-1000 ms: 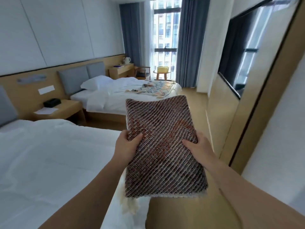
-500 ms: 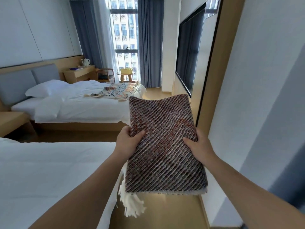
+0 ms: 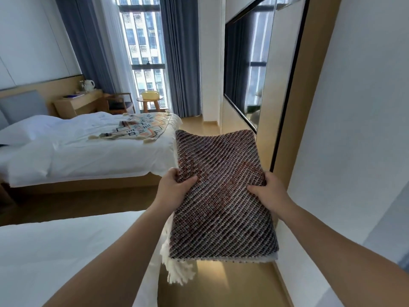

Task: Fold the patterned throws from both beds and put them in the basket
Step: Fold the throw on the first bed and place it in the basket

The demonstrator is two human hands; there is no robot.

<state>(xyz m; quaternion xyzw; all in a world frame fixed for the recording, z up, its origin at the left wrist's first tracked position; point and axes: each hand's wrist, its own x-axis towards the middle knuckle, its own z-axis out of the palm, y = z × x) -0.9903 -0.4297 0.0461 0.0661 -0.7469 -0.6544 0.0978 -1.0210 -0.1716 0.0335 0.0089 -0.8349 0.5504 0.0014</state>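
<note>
A folded throw (image 3: 223,196) fills the centre of the frame, held flat in the air between both hands. The left hand (image 3: 174,189) clamps its left edge, thumb on top and fingers curled underneath; the right hand (image 3: 269,191) does the same on the right edge. That two-sided pinch looks chosen to keep the folds stacked — a soft woven bundle would likely sag or slide open if carried by one edge. A white fringe (image 3: 179,269) hangs loose from its lower left corner.

The second throw (image 3: 137,129), pale with coloured shapes, lies spread and unfolded on the far bed (image 3: 88,151) at middle left, so I judge the task about half done at best. A yellow container on the small round table (image 3: 150,100) by the window (image 3: 143,52) is probably the basket (image 3: 150,95), though it is too small in frame to be sure. It stands well apart from the hands, beyond the far bed.

The near bed (image 3: 66,251) takes up the lower left, its white cover bare where visible. Between the beds and the right-hand wall runs a wood floor (image 3: 221,284), an open path toward the window. A dark screen (image 3: 245,74) hangs on the wall at upper right, and grey curtains (image 3: 179,56) flank the glass.
</note>
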